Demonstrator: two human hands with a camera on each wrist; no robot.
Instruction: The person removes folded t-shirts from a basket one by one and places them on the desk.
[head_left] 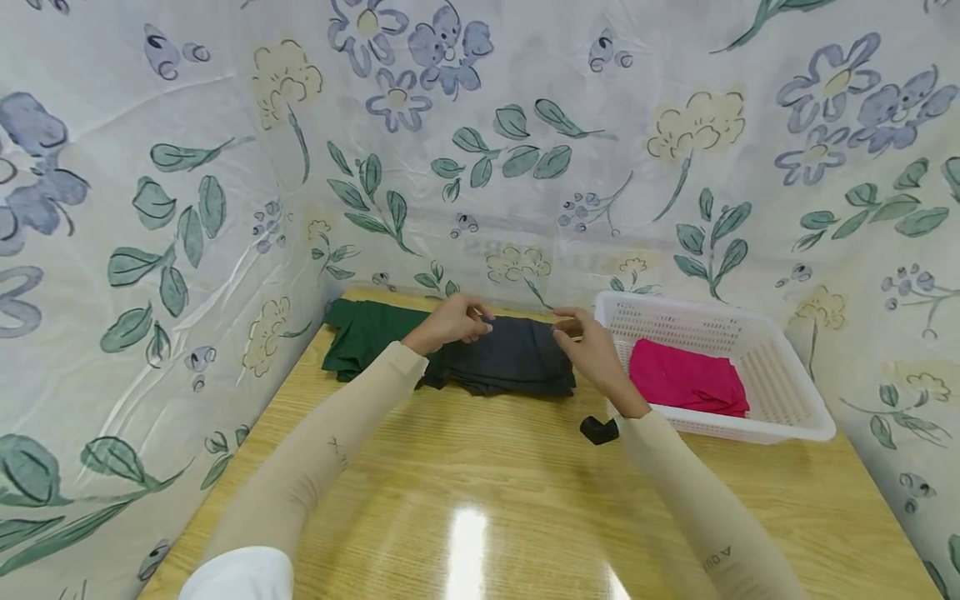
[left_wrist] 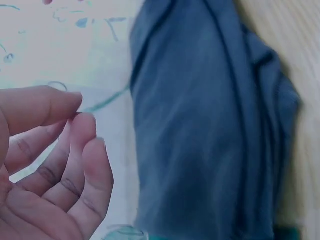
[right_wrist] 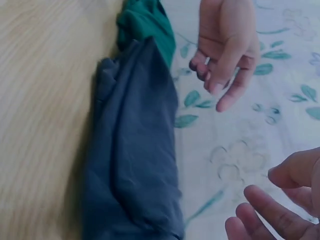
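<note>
A folded dark grey garment (head_left: 517, 354) lies near the back of the table, its layered folds facing the front edge. Beside it on the left is a dark green garment (head_left: 375, 329), partly covered by the grey one. My left hand (head_left: 456, 321) hovers over the grey garment's left part; its fingers (left_wrist: 90, 155) are loosely bent with nothing between them. At the garment's right end my right hand (head_left: 588, 346) hangs with thumb and fingers (right_wrist: 270, 210) apart, holding nothing. Both wrist views show a gap between the hands and the cloth.
A white perforated plastic basket (head_left: 795, 421) stands on the right, with a folded bright pink garment (head_left: 686, 379) inside. The wooden table (head_left: 420, 492) meets flower-printed cloth walls (head_left: 480, 208) at the back and sides. A black object (head_left: 598, 430) shows at my right wrist.
</note>
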